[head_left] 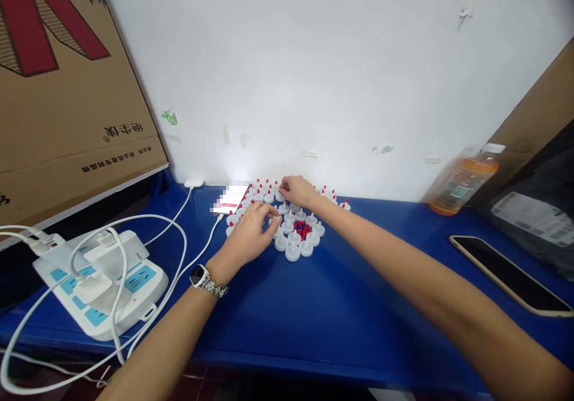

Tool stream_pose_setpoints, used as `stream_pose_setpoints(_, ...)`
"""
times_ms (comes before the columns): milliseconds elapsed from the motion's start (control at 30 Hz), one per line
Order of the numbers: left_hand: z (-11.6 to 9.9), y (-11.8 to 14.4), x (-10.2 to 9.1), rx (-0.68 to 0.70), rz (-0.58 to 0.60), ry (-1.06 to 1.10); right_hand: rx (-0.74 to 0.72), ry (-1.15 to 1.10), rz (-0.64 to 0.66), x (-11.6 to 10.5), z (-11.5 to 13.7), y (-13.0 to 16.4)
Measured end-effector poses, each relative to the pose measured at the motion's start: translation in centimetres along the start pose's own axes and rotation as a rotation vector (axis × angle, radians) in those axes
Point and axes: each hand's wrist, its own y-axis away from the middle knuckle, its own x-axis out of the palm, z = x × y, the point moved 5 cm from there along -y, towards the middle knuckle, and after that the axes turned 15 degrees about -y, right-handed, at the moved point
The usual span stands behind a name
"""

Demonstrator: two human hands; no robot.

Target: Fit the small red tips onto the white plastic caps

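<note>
A small white cap is being pinched between thumb and fingertips of the left hand, at the left side of a cluster of white caps that is being kept near the back edge of the blue table, just short of the white wall. Another piece at the back of the cluster is being touched or nipped by the right hand, fingers curled; whether anything is actually being gripped there cannot be told. A small heap of red pins is being encircled by the caps at mid-cluster, and further red tips are showing on caps at the rear. Judged step: caps are being fitted or sorted one at a time; a fine pinch and steady placing are being called for next. Also entered: wristwatch on the left wrist; lit phone left of the cluster, on a white cable; power strip at the left edge; dark phone at the right edge; orange bottle at the back right; cardboard box.
</note>
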Motion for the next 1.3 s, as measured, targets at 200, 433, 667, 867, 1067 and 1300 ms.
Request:
stream_pose_setpoints(200, -1.4, 0.2, -0.8, -0.01, -0.17, 0.011, -0.107, -0.446, -0.177, -2.8, 2.9, 7.0)
stream_pose_setpoints(433, -4.0, 0.3, -0.1, 0.18, -0.015, -0.109, -0.115, -0.59, -0.171, -2.1, 3.3, 12.7)
stream_pose_setpoints(667, -5.4, 0.0, -0.5, 0.264, -0.087, -0.307, 0.152, -0.961, -0.189, -0.9, 1.1, 11.7)
stream_pose_setpoints(867, -4.5, -0.3, 0.1, 0.106, 0.103, 0.251, 0.003, -0.797, -0.23, -2.5, 2.4, 12.5)
stream_pose_setpoints(1067, -5.2, 0.0, 0.4, -0.054, 0.435, 0.981, -0.164, -0.716, -0.175, -4.1, 4.5, 13.8)
stream_pose_setpoints(1300, -5.0, -0.1, -1.0, 0.1, 0.188, 0.43, -0.096, -0.743, -0.301, -3.0, 4.0, 13.2)
